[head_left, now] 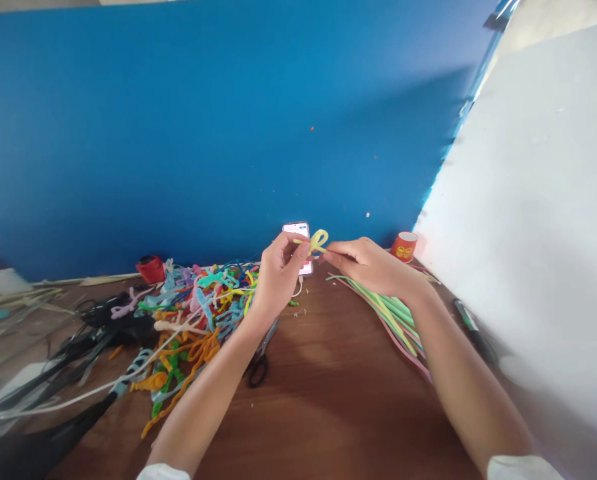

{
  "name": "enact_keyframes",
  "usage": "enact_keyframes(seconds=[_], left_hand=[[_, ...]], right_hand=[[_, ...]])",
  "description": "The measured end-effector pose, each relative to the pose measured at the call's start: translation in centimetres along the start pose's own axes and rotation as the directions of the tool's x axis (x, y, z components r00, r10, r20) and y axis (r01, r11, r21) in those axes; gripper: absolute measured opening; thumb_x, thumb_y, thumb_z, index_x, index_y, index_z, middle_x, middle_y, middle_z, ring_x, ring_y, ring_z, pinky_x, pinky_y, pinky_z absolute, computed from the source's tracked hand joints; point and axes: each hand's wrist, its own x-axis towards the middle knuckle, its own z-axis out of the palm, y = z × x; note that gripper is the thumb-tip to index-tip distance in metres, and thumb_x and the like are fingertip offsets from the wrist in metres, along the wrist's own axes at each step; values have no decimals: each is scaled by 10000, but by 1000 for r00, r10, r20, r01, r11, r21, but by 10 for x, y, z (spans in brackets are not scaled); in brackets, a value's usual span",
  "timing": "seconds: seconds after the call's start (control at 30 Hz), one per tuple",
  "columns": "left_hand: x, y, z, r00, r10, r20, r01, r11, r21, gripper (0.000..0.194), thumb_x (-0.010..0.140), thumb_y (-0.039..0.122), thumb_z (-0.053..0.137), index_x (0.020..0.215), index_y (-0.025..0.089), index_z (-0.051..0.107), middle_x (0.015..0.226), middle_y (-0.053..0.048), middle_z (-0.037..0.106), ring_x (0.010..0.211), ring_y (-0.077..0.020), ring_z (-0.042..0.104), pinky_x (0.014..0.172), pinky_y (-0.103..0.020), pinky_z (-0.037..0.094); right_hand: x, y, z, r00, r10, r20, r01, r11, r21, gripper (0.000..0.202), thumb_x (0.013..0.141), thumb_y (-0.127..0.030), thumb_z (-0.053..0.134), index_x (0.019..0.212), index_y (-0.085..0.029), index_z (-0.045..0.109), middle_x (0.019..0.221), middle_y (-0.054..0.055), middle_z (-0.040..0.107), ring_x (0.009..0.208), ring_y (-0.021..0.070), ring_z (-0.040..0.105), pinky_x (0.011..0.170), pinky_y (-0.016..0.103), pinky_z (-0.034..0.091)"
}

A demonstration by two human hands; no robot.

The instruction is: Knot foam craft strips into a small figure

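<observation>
A yellow pipe cleaner point(319, 239), bent into small loops, is held up between my two hands over the back of the table. My left hand point(283, 270) pinches it at the left, thumb and index finger pressed together near the base of the loops. At the right, my right hand point(363, 263) has its thumb and fingers closed on the other end. Behind the hands a phone point(297, 229) with a lit screen stands near the wall, partly hidden by my left hand. Just right of my right hand is a red cup point(404, 247) with yellow print.
Many coloured pipe cleaners point(198, 320) lie heaped at left. Scissors point(259, 369) rest beside my left forearm. A bundle of green, yellow and pink pipe cleaners point(395, 313) lies under my right arm. A white cable point(103, 387) crosses the left; a marker point(465, 315) lies right.
</observation>
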Motion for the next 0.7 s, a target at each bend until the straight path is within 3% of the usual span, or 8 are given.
enact_keyframes(seconds=[0.1,0.23,0.37,0.5,0.6,0.7], left_hand=[[1,-1,0,999,-31,-37,30,999,-38,164,893,356,625,930,197,636,805,-16,683,718,-128,642,647,-245,486],[3,0,-1,994,-113,-14,107,970,-219,209,874,393,649,864,186,621,766,-14,658,682,-110,599,601,-226,442],[3,2,-4,972,-189,140,232,873,-429,248,851,389,697,808,162,608,728,-4,606,629,-73,519,581,-199,410],[3,3,-6,924,-236,301,372,740,-560,258,807,354,759,815,142,612,707,1,567,593,-55,484,547,-182,381],[4,2,-8,880,-216,424,449,671,-591,253,789,326,781,783,137,613,668,8,535,567,-49,460,537,-181,367],[3,2,-10,807,-190,559,514,692,-507,279,780,359,785,750,132,625,619,8,526,527,-48,433,510,-193,337]], right_hand=[[0,2,0,1000,5,-7,-5,1000,9,464,992,-564,404,735,-202,536,586,-37,430,549,108,363,551,272,254],[-1,4,-1,999,31,-25,-30,998,47,485,982,-600,397,719,-203,486,594,-41,396,555,105,358,535,264,263],[-3,2,-4,999,42,-20,-40,996,84,474,966,-611,426,780,-197,563,622,-41,405,562,104,353,526,261,270],[-4,1,-8,999,24,-27,-22,997,80,441,960,-585,457,828,-192,608,653,-35,450,594,110,386,557,261,292],[-3,4,-10,999,-2,-45,5,996,87,437,940,-573,502,752,-186,574,642,-42,401,597,103,344,557,259,264],[-1,11,-11,1000,-3,-14,5,988,156,424,890,-565,586,719,-176,575,628,-46,404,597,99,336,552,255,252]])
